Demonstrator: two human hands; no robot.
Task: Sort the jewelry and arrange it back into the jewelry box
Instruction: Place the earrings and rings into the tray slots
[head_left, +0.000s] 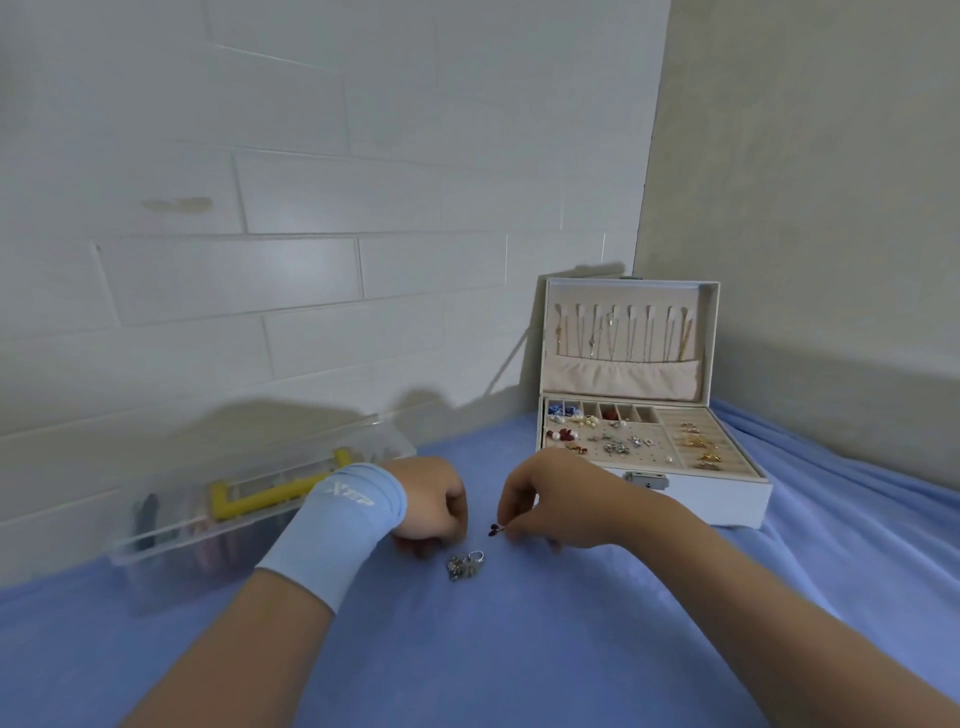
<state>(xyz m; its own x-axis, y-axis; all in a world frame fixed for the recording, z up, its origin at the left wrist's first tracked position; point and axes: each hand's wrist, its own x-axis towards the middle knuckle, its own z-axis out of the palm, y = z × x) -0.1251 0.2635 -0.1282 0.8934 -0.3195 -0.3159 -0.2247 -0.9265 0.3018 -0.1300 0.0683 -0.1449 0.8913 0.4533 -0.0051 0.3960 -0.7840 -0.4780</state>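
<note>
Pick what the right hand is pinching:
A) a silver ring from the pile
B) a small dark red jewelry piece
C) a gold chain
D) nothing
B: the right hand pinches the dark red jewelry piece at its fingertips, while the pile of silver pieces lies apart from it on the blue cloth.

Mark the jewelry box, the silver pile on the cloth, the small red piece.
jewelry box (717, 501): head view, white front wall.
silver pile (465, 565): head view, middle of the cluster.
red piece (494, 529): head view, its red end.
</note>
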